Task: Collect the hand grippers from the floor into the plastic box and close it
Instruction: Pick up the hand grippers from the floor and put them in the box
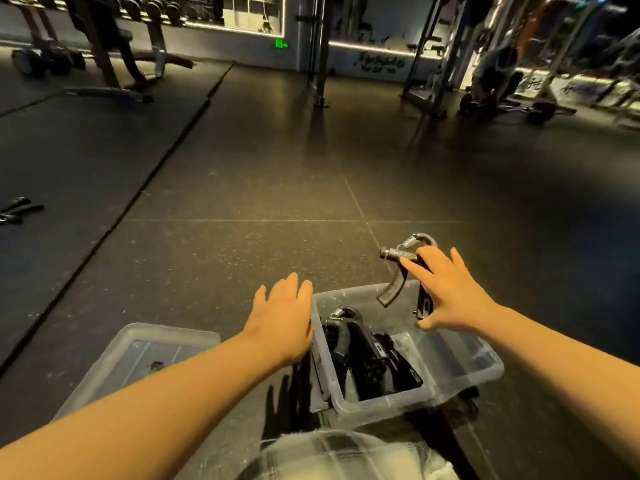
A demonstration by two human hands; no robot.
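Observation:
A clear plastic box (460, 375) stands open on the dark gym floor in front of me, with several black hand grippers (374, 355) lying inside. My right hand (446, 292) holds one more black hand gripper (398, 271) with a metal spring just above the box's far rim, fingers and thumb round one handle. My left hand (282, 318) hovers with straight fingers at the box's left rim, holding nothing. The clear lid (138, 358) lies flat on the floor to the left of the box. Other hand grippers (17, 211) lie on the mat at the far left.
Dark rubber floor stretches ahead. A raised mat edge (138, 192) runs diagonally on the left. Weight racks and benches (104, 46) stand at the back left, a metal post (320, 64) at centre back, and machines (502, 71) at the back right. My knee in pale fabric (346, 455) is at the bottom.

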